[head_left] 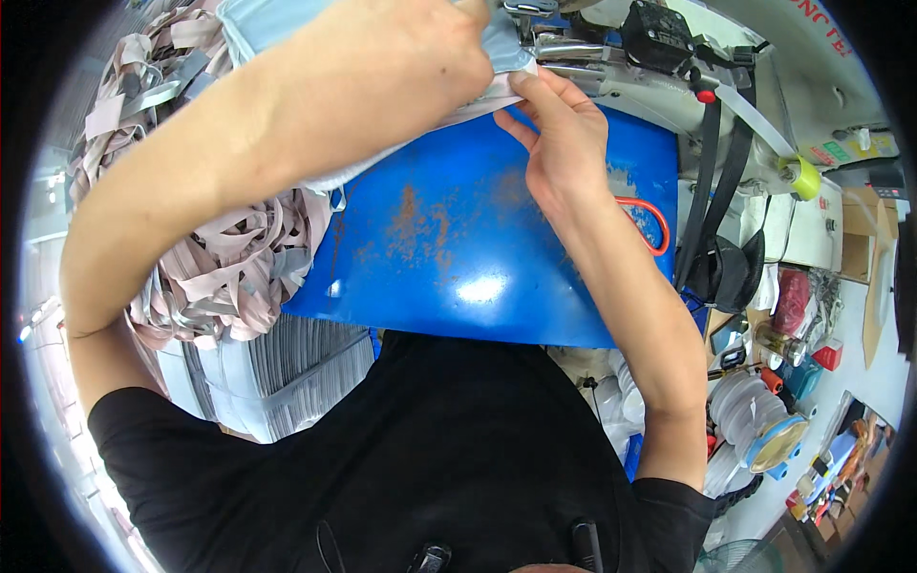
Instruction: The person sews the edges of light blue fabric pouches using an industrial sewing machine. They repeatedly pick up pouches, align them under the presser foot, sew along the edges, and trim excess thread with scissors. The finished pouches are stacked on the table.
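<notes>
A light blue cloth [270,24] with a pale pink strip [495,95] along its near edge stretches across the far side of a blue work surface [458,229]. My left hand [444,53] is closed on the cloth; the arm bends in from the left and hides much of it. At the cloth's right corner my right hand [568,129] pinches the edge between thumb and fingers, close to the metal parts of a sewing machine [568,53]. Just what lies under my left fingers is hidden.
A tangled heap of pink and grey fabric strips [239,263] hangs at the left, above stacked grey bundles [287,368]. A red handle loop [659,229] lies beside my right forearm. Black straps [716,181] hang at the right, with white thread spools [750,411] below them.
</notes>
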Motion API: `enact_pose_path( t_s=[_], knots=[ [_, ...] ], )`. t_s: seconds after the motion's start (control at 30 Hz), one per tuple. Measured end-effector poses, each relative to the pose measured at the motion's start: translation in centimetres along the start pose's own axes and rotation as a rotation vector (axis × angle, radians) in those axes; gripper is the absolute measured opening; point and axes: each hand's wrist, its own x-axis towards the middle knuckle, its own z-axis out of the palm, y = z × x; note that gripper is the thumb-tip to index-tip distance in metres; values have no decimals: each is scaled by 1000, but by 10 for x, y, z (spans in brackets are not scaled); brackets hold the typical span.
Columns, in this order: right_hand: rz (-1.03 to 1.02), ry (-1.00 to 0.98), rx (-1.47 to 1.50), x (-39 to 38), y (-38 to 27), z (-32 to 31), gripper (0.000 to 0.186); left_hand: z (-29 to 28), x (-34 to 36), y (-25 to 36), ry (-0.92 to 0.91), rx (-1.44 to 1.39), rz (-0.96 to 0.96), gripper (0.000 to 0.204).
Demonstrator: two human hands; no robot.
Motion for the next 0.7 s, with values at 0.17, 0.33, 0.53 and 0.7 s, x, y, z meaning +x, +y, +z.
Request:
enact_pose_path(
  t_s=[0.17,0.33,0.53,0.7],
  knots=[
    [-40,12,68,0,2,-1,18,27,10,35,210,25,-132,38],
    [-35,29,149,-3,3,-4,22,29,27,66,254,-171,-257,30],
    [-111,-42,69,-10,4,-9,26,40,53,73,378,-250,-345,17],
    [-310,-73,-162,1,14,-20,25,44,63,64,350,-386,-403,24]
  ],
)
